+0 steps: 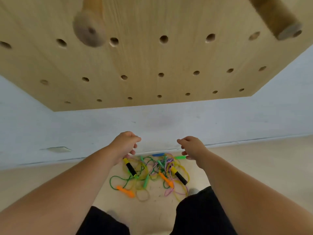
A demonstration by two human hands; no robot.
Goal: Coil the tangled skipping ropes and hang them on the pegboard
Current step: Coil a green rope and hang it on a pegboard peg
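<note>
A tangled heap of skipping ropes (149,172) lies on the floor at the foot of the wall: yellow, green and pink cords with yellow-and-black, orange, green and blue handles. The wooden pegboard (152,65) hangs on the wall above, with two thick wooden pegs, one at the upper left (89,29) and one at the upper right (277,19). My left hand (126,145) and my right hand (193,147) are stretched out above the heap, fingers loosely curled, holding nothing.
A pale blue wall (169,124) runs behind the ropes down to a light floor (50,177). My legs in dark trousers (199,216) stand just before the heap. A small plate (57,149) sits low on the wall at left.
</note>
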